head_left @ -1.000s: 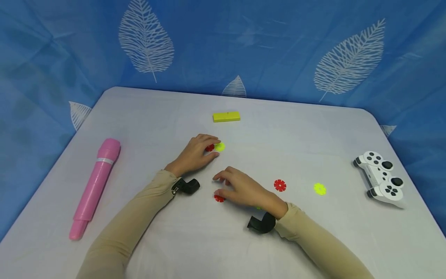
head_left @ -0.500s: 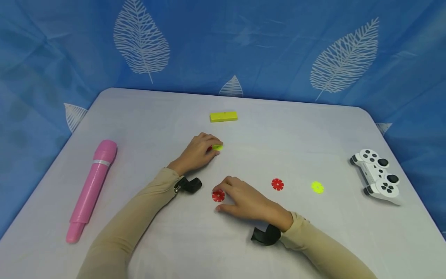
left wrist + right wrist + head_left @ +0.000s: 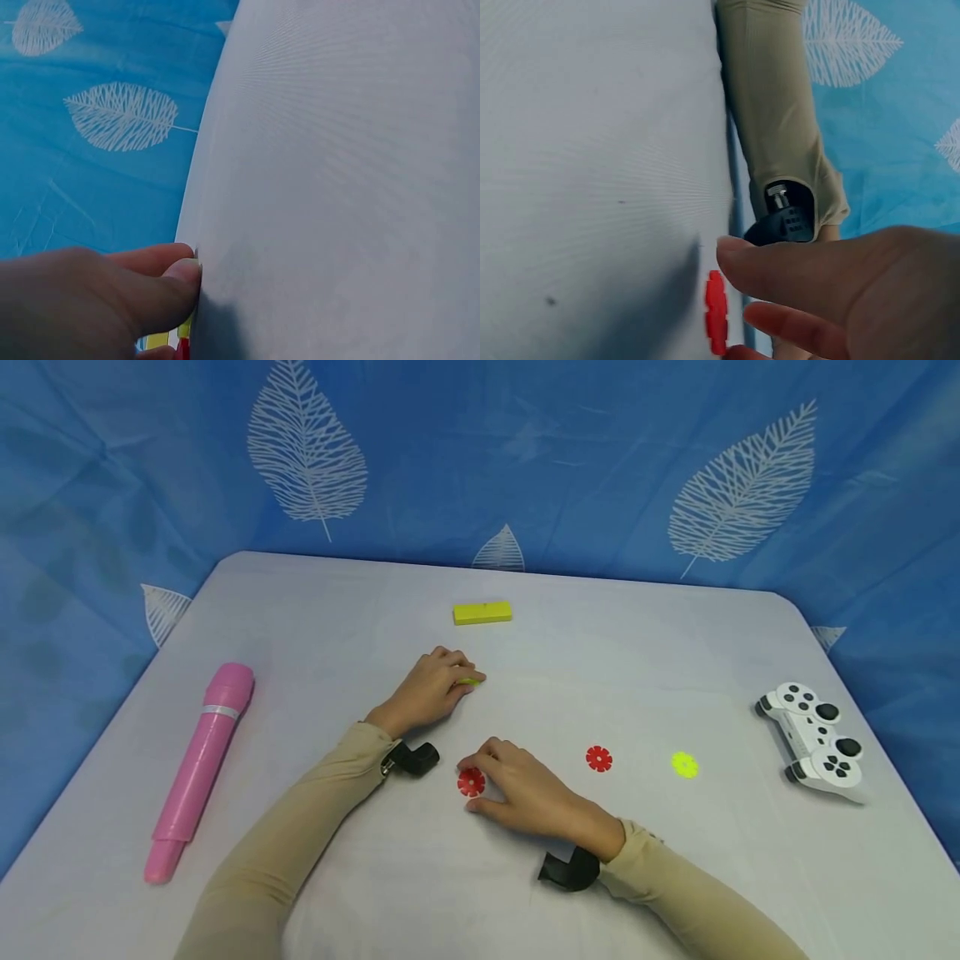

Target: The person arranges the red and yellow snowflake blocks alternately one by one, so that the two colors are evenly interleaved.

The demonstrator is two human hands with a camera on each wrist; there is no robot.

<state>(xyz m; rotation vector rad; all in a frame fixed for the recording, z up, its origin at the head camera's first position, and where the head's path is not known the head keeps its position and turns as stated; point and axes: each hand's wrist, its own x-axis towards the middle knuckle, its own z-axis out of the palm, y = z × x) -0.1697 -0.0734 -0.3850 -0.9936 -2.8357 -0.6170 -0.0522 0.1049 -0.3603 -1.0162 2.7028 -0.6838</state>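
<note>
My left hand pinches a yellow flower-shaped disc at the table, thumb and forefinger curled about it. Only a sliver shows between the fingers in the head view. In the left wrist view a red piece peeks out below the thumb. My right hand lies low over the table with thumb and forefinger spread around a red flower-shaped disc. The forefinger tip is right at the disc's far edge, while the thumb stands apart on the near side. That disc lies flat on the white table.
Another red disc and a yellow disc lie right of the right hand. A yellow bar lies beyond the left hand. A pink microphone-shaped stick is at left, a white game controller at right.
My left fingers have closed over the yellow disc and now cover the red one beside it. My right hand has shifted nearer, its thumb off the red disc, and hides a yellow-green piece seen earlier.
</note>
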